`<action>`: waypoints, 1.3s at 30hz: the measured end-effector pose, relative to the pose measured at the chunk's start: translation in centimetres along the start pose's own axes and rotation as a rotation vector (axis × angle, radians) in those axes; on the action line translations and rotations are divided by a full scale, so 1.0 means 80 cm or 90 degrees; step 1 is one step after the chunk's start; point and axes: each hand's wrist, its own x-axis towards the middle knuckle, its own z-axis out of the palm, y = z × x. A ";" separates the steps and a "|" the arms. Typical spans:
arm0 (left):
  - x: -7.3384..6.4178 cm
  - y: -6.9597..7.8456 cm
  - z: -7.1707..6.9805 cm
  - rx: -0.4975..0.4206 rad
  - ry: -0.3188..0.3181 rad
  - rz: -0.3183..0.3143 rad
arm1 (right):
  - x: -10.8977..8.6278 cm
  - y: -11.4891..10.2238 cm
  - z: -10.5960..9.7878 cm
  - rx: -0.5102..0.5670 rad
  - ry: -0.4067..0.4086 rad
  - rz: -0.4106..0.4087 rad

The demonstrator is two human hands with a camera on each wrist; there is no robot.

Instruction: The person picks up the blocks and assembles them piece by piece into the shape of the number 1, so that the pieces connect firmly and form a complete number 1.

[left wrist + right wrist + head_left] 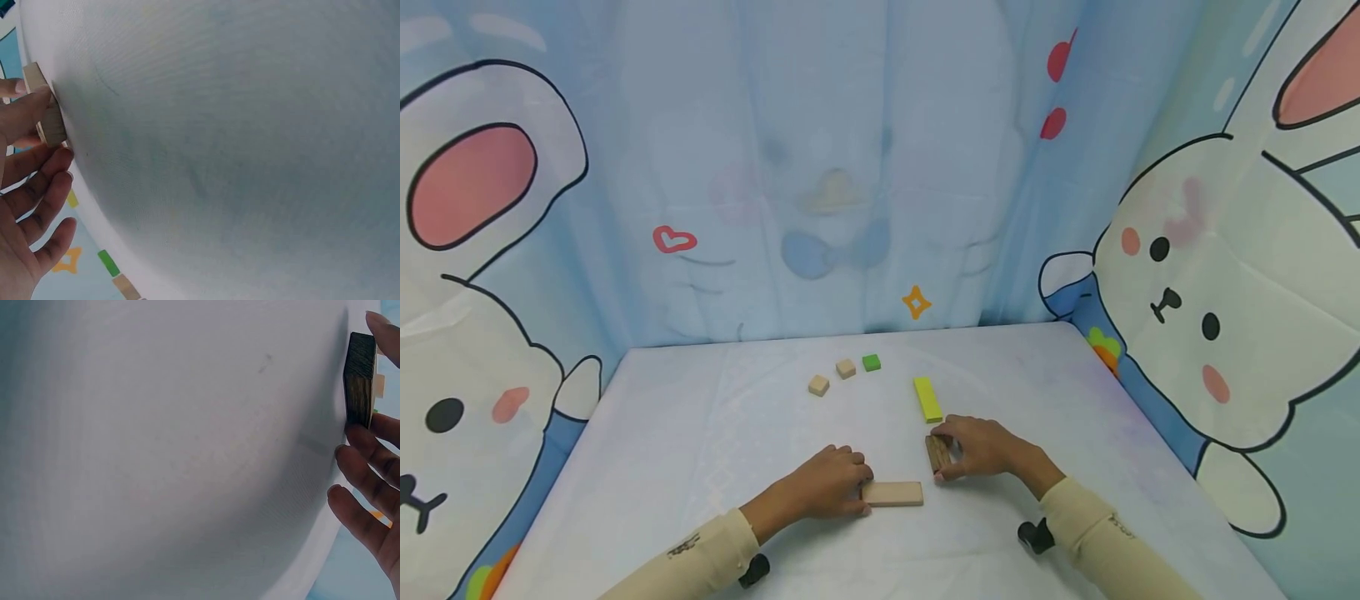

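Note:
My left hand grips the left end of a flat, pale wooden block lying crosswise on the table. In the left wrist view the thumb lies against that block, and the other fingers are spread below it. Just to the right, my right hand pinches a dark brown wooden block lengthwise, thumb at its near end and a finger at its far end. The right wrist view has the dark block between thumb and fingers. A small gap separates the two blocks.
Beyond the right hand lies a long yellow block. Further back are a green cube and two pale wooden cubes, one beside the green and another nearer. A white cloth covers the table; a printed curtain hangs behind.

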 end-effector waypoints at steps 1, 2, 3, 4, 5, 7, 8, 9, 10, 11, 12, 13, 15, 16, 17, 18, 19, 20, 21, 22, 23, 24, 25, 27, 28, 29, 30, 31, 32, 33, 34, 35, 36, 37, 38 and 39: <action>0.000 0.000 0.000 0.002 0.002 0.002 | 0.000 0.000 0.000 0.002 -0.001 0.004; -0.001 0.001 -0.001 0.001 0.004 0.004 | 0.001 0.001 0.001 0.004 -0.002 0.006; -0.001 0.002 -0.001 0.000 0.005 0.005 | 0.001 0.002 0.001 0.006 -0.003 0.009; -0.001 0.002 -0.002 -0.001 0.006 0.006 | 0.001 0.002 0.002 0.008 -0.003 0.012; -0.002 0.003 -0.003 -0.003 0.007 0.007 | 0.001 0.003 0.002 0.009 -0.003 0.013; -0.003 0.003 -0.004 -0.007 0.010 0.010 | 0.001 0.003 0.002 0.011 -0.003 0.016; -0.003 0.003 -0.004 -0.009 0.011 0.010 | 0.001 0.003 0.003 0.013 -0.003 0.017; -0.004 0.002 -0.003 -0.009 0.013 0.008 | 0.001 0.003 0.003 0.013 -0.003 0.016; -0.005 0.002 -0.002 -0.009 0.015 0.007 | 0.002 0.003 0.003 0.013 -0.002 0.014; -0.006 0.001 -0.001 -0.010 0.016 0.005 | 0.002 0.003 0.003 0.013 -0.002 0.013; -0.007 0.001 0.000 -0.010 0.017 0.003 | 0.002 0.002 0.003 0.013 -0.002 0.012; -0.008 0.000 0.001 -0.011 0.017 0.000 | 0.002 0.002 0.004 0.012 -0.002 0.012; -0.010 -0.001 0.003 -0.008 0.019 -0.005 | 0.002 0.002 0.004 0.012 -0.001 0.015; -0.010 -0.001 0.003 -0.006 0.019 -0.006 | 0.002 0.002 0.005 0.011 -0.001 0.017; -0.010 -0.001 0.003 -0.004 0.021 -0.005 | 0.002 0.002 0.005 0.011 0.000 0.019; -0.010 -0.001 0.003 -0.001 0.022 -0.005 | 0.001 0.002 0.005 0.011 0.001 0.021; -0.010 -0.001 0.003 0.000 0.022 -0.006 | 0.001 0.002 0.005 0.011 0.001 0.023; -0.010 -0.001 0.002 0.001 0.022 -0.008 | 0.001 0.002 0.005 0.012 0.002 0.023; -0.010 -0.001 0.002 0.000 0.020 -0.010 | 0.001 0.003 0.004 0.012 0.002 0.024; -0.009 -0.001 0.002 -0.001 0.018 -0.013 | 0.001 0.003 0.004 0.013 0.001 0.025; -0.009 -0.002 0.001 -0.002 0.016 -0.017 | 0.001 0.003 0.004 0.014 0.001 0.025; -0.009 -0.002 0.001 -0.004 0.014 -0.021 | 0.001 0.004 0.004 0.013 0.000 0.025; -0.009 -0.002 0.001 -0.006 0.012 -0.025 | 0.001 0.004 0.004 0.014 -0.001 0.026; -0.009 -0.003 0.001 -0.007 0.012 -0.031 | 0.002 0.004 0.004 0.012 -0.001 0.028; -0.009 -0.004 0.002 -0.006 0.014 -0.033 | 0.003 0.005 0.004 0.011 0.000 0.029; -0.009 -0.005 0.002 -0.008 0.016 -0.035 | 0.003 0.005 0.004 0.010 0.001 0.030; -0.009 -0.005 0.002 -0.009 0.018 -0.036 | 0.004 0.005 0.004 0.012 0.001 0.032; -0.009 -0.005 0.002 -0.010 0.020 -0.036 | 0.004 0.005 0.004 0.014 0.000 0.034; -0.009 -0.005 0.002 -0.013 0.022 -0.037 | 0.005 0.005 0.004 0.016 -0.001 0.036; -0.009 -0.005 0.002 -0.014 0.023 -0.036 | 0.005 0.005 0.005 0.018 -0.003 0.037; -0.009 -0.006 0.002 -0.014 0.024 -0.036 | 0.005 0.004 0.004 0.021 -0.004 0.038; -0.009 -0.006 0.002 -0.014 0.025 -0.036 | 0.005 0.004 0.004 0.023 -0.005 0.039; -0.009 -0.006 0.002 -0.014 0.026 -0.037 | 0.004 0.003 0.004 0.023 -0.005 0.038; -0.009 -0.006 0.002 -0.013 0.026 -0.038 | 0.004 0.003 0.004 0.023 -0.005 0.038; -0.009 -0.006 0.002 -0.014 0.027 -0.039 | 0.004 0.002 0.004 0.022 -0.005 0.037; -0.009 -0.007 0.003 -0.013 0.028 -0.042 | 0.004 0.002 0.003 0.021 -0.004 0.035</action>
